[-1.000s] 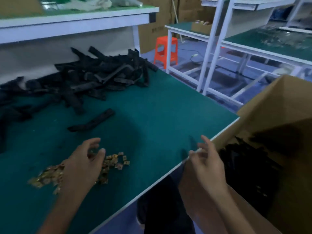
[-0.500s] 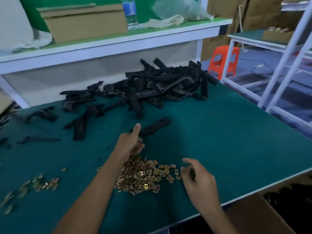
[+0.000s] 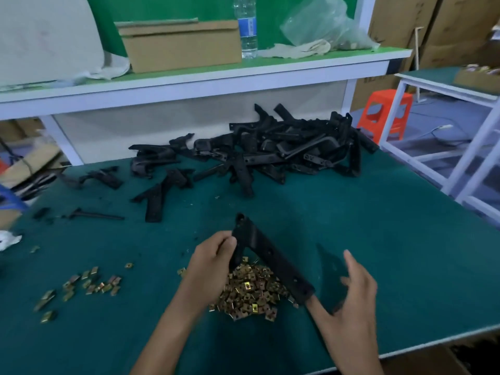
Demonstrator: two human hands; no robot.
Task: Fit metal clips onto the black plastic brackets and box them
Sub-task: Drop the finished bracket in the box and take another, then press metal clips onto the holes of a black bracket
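Observation:
My left hand (image 3: 209, 262) grips the upper end of a long black plastic bracket (image 3: 270, 255), held slanted above a heap of brass-coloured metal clips (image 3: 249, 292) on the green table (image 3: 378, 239). My right hand (image 3: 351, 296) hovers open just right of the bracket's lower end, its thumb reaching toward that end, fingers spread and holding nothing. A big pile of black brackets (image 3: 284, 147) lies at the back of the table.
A smaller scatter of clips (image 3: 81, 285) lies at the front left, with loose brackets (image 3: 157, 196) behind it. A shelf above holds a cardboard box (image 3: 181, 44) and water bottle (image 3: 247, 25). An orange stool (image 3: 387, 112) stands right; a cardboard box edge (image 3: 422, 361) shows below the table.
My view swung left from the box to the table. My left hand reached past the clips, took the lone bracket and lifted it over the heap. My right hand came up beside it.

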